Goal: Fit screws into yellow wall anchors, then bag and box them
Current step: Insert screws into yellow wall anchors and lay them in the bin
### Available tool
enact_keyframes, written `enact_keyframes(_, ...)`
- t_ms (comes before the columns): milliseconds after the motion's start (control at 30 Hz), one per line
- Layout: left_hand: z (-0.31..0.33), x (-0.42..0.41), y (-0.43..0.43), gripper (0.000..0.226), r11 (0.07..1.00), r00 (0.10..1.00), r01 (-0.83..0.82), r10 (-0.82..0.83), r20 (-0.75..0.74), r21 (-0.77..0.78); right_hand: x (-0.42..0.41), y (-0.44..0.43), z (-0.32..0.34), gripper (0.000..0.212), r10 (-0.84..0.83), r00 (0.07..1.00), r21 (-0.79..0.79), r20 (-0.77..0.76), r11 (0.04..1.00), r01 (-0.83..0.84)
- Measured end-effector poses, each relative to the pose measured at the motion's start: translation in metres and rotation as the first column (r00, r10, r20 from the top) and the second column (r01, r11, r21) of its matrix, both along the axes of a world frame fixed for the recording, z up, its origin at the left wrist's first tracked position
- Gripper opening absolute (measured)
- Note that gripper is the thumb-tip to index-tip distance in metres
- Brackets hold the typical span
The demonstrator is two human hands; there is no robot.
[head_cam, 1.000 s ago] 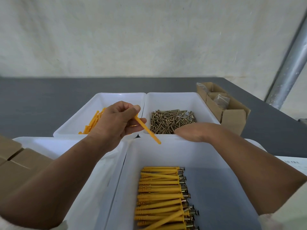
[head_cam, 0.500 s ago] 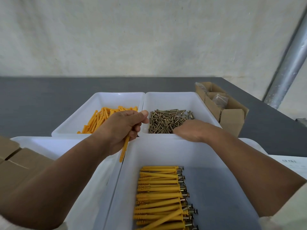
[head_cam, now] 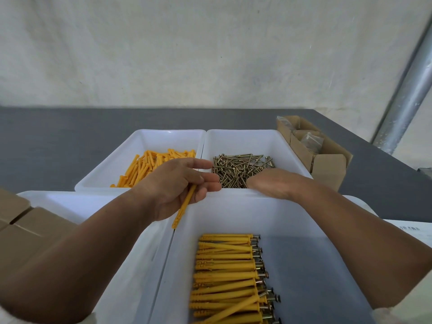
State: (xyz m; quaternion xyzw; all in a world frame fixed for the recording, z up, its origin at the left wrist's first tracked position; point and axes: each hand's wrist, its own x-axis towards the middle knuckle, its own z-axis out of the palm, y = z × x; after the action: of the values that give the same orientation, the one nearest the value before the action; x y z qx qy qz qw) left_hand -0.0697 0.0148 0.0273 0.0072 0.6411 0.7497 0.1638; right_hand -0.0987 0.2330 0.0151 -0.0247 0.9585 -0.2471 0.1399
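The left hand (head_cam: 177,183) grips one anchor (head_cam: 184,204). Its lower fingers are curled round the shaft, while the index and middle fingers reach out straight toward the screws (head_cam: 240,169). The anchor is a long, slim peg of yellow-orange plastic. It is tilted, its upper end is hidden in the palm, and its notched lower end hangs free over the seam between the two near bins.

The right hand (head_cam: 273,183) dips into the screw bin (head_cam: 238,136) with the back of the hand up. Its fingers are hidden behind the rim of the near bin (head_cam: 245,218), so I cannot tell whether they are apart or pinching a screw. The screws lie in a loose, tangled heap, brassy and thin with flat heads.

Just left of the screw bin and touching it is the anchor bin (head_cam: 163,139). Its loose anchors (head_cam: 149,164) are piled toward the near wall.

In the near bin the fitted anchors (head_cam: 226,277) lie side by side in a neat row. Their tips point left, and dark screw heads stick out of their right ends. One lies slantwise across the lower ones.

All the bins are white and stand on a dark grey table (head_cam: 58,141). An open cardboard box (head_cam: 329,167) stands to the right of the screw bin; it seems to hold clear bags, though they are hard to make out.
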Motion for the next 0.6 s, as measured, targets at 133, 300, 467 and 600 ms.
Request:
enact_keyframes(133, -0.003, -0.001, 0.0, 0.035, 0.998, 1.0, -0.001, 0.002, -0.012, 0.062, 0.004, -0.001, 0.005, 0.027, 0.089, 0.995, 0.042, -0.051, 0.995, -0.087)
enact_keyframes(300, -0.003, 0.0, -0.001, 0.033, 0.996, 0.999, -0.03, 0.032, -0.023, 0.082, 0.01, 0.009, 0.007, 0.022, 0.053, 0.991, -0.153, -0.125, 0.986, -0.073)
enact_keyframes(467, -0.001, 0.002, -0.001, 0.019, 0.998, 0.999, -0.028, 0.027, 0.018, 0.048, 0.014, 0.016, 0.003, 0.029, -0.005, 0.981, -0.289, -0.192, 0.956, -0.052)
enact_keyframes(600, -0.001, 0.004, -0.002, 0.009, 0.999, 0.999, -0.044, 0.044, 0.011, 0.014, 0.014, 0.018, 0.0, 0.021, -0.105, 0.961, -0.445, -0.255, 0.895, -0.021)
